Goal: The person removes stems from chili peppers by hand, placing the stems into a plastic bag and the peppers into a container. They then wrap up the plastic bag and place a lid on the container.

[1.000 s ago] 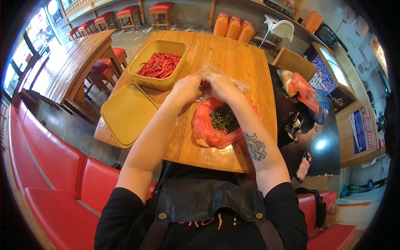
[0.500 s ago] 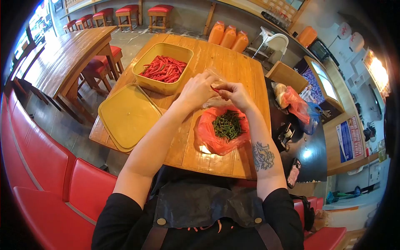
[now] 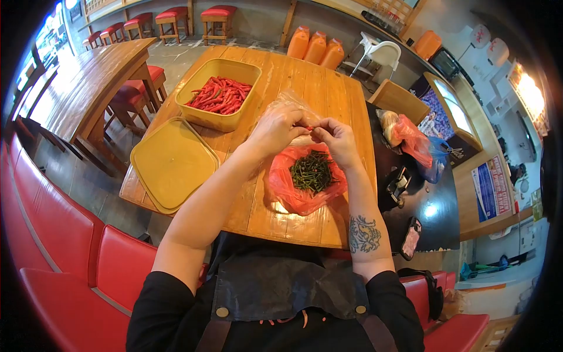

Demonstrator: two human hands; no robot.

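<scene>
My left hand (image 3: 278, 127) is closed around a small red chili pepper (image 3: 309, 128), its fingers bent over a clear plastic bag (image 3: 291, 102). The fingertips of my right hand (image 3: 336, 139) pinch the other end of that chili. Just below both hands sits an opened red plastic bag (image 3: 287, 196) with a heap of green chili stems (image 3: 314, 172) in it. Farther back on the left, a yellow plastic tub (image 3: 214, 121) holds many red chilies (image 3: 221, 95). What lies under my left palm is hidden.
The tub's yellow lid (image 3: 174, 165) lies at the left edge of the wooden table (image 3: 258, 220). On the black table (image 3: 437, 226) to the right are a phone (image 3: 411, 238) and filled plastic bags (image 3: 413, 141). Orange jugs (image 3: 315, 48) stand behind; a red bench (image 3: 126, 264) is at left.
My fingers have shifted around the chili, and more of its red body shows between my hands. The whole view has moved slightly.
</scene>
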